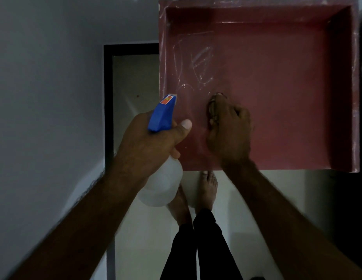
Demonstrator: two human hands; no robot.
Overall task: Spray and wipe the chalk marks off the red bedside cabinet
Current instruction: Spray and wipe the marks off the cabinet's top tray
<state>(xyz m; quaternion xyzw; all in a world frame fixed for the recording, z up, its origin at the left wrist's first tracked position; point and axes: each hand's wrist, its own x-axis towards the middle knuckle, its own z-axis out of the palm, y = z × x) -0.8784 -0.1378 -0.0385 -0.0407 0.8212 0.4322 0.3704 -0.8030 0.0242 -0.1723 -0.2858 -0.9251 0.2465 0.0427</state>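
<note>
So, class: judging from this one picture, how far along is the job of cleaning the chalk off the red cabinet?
Midway. Done: the red cabinet top looks wet near the hands. In hand: the left hand holds the spray bottle, and the right hand presses a cloth to the surface. Left: chalk marks above the cloth, and white smears on the rim.

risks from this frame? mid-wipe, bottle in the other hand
1. The right hand rubs a small bunched cloth low on the red cabinet top; the chalk marks lie farther up and may smear rather than lift.
2. The spray bottle in the left hand points at the top's left rim, so spray may hit the wall.
3. Chalk smudges on the right rim could get missed.
</note>
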